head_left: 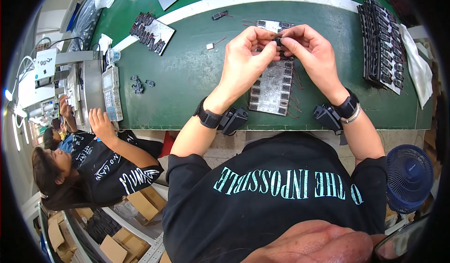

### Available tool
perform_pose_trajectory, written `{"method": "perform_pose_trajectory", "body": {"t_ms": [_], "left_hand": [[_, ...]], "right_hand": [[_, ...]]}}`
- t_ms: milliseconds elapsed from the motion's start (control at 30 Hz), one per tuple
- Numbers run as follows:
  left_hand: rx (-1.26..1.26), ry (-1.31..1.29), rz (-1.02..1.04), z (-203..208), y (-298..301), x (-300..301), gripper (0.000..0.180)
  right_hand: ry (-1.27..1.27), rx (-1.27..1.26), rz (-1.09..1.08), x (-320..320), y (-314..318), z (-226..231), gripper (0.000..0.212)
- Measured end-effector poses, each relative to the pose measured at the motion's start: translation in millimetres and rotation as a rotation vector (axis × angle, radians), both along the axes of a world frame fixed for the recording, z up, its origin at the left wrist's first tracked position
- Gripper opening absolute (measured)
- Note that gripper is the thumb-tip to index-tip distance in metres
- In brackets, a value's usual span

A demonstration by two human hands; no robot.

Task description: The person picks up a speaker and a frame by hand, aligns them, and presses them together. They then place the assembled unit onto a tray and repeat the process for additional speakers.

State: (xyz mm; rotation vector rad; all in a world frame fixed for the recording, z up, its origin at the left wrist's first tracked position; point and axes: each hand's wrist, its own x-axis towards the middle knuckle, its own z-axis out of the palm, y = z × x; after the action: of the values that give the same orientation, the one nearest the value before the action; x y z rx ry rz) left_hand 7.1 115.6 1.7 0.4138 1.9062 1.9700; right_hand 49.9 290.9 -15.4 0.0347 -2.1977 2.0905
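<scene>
My left hand [246,54] and my right hand [313,52] meet over the far half of a metal plate [273,82]. Between their fingertips they pinch a small black rectangular part [279,41]; the fingers cover much of it. Similar black parts line both long edges of the plate, with thin dark-red wires trailing off its sides. Beyond my left hand lies a loose black part [218,16] with wires. A small white block [210,46] with a thin wire rests left of that hand.
A second plate [162,32] of black parts lies at the far left, and a few loose parts [137,86] nearer. A stack of loaded plates [384,47] and a white cloth [417,68] flank the right. A co-worker [108,164] and a keypad machine [111,94] are left; a blue fan [409,176] stands right.
</scene>
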Motion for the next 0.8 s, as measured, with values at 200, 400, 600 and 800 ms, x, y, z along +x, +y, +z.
{"method": "perform_pose_trajectory", "body": {"t_ms": [200, 400, 600, 800], "left_hand": [[-0.066, 0.069, 0.011, -2.7, 0.9, -0.3, 0.015], [-0.066, 0.047, 0.002, -2.1, 1.8, 0.7, 0.014], [-0.053, 0.050, -0.013, -2.0, 2.4, 1.4, 0.014], [-0.070, 0.061, -0.028, -5.3, 0.7, 0.5, 0.015]], "right_hand": [[-0.105, -0.182, 0.078, -3.0, 4.7, -0.3, 0.020], [-0.135, -0.195, 0.114, -4.4, 9.5, -5.7, 0.022], [-0.176, -0.176, 0.160, -4.8, 11.7, -3.4, 0.023], [-0.146, -0.153, 0.084, -2.9, 7.4, -2.6, 0.022]]}}
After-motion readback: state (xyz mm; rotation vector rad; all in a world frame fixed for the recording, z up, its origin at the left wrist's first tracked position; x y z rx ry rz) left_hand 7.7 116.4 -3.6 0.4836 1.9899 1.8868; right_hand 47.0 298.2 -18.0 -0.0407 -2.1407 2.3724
